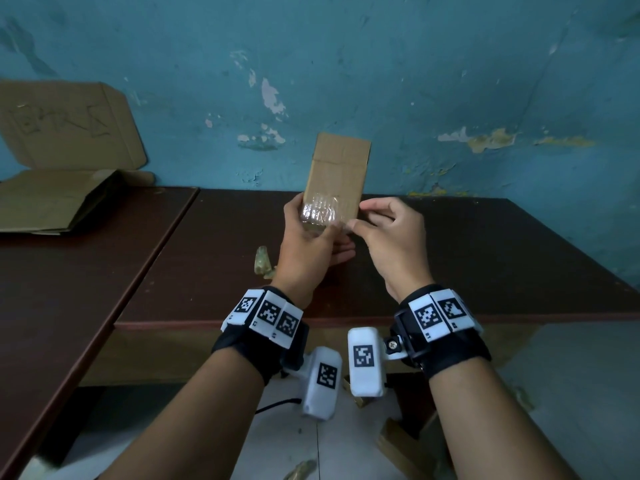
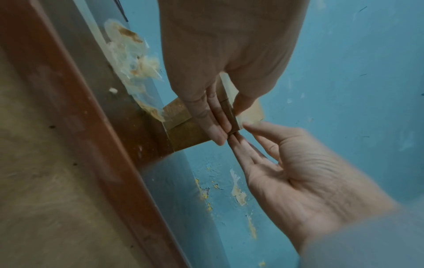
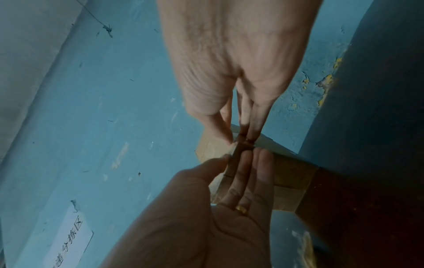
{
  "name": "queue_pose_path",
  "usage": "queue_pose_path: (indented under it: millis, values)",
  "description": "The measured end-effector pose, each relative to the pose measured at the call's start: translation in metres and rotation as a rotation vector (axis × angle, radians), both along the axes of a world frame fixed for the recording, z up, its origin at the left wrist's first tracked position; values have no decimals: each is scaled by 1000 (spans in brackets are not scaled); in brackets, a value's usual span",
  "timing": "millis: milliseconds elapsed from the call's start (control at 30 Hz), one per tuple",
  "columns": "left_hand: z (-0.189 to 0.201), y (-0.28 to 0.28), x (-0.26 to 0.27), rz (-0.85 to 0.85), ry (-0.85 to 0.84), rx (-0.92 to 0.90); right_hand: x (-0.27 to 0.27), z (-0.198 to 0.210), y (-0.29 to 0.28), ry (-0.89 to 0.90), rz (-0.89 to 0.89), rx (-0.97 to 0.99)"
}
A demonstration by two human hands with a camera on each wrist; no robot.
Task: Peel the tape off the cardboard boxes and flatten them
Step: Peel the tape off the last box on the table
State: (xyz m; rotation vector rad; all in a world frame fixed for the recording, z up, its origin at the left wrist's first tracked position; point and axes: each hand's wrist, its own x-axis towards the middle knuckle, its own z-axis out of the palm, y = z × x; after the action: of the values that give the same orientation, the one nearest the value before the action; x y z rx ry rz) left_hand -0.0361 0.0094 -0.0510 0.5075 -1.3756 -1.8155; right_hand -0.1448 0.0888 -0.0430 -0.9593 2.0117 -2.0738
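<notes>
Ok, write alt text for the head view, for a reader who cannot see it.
A person's left hand holds a small cardboard box upright above a dark table, while the right hand pinches clear tape at the box's lower end. Flattened cardboard lies far left, against a peeling blue wall.

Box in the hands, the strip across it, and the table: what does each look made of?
Box: plain brown cardboard, matte, with creased flaps. Strip: clear plastic tape, glossy, wrinkled and catching light. Table: probably wood or laminate, dark reddish-brown with a slight sheen; cannot tell which.
</notes>
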Motion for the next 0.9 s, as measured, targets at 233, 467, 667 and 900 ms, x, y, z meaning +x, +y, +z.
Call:
queue_pose_path:
  millis: [233, 467, 667, 900]
  values:
    - [1, 0, 1, -115, 116, 78, -5, 0, 3, 15, -43, -24]
    - [-2, -4, 0, -171, 139, 149, -3, -3, 3, -18, -52, -7]
    - [-3, -5, 1, -208, 150, 105, -1, -4, 2, -9, -81, 9]
    - [-1, -3, 2, -200, 130, 52, 3, -5, 3, -17, -84, 1]
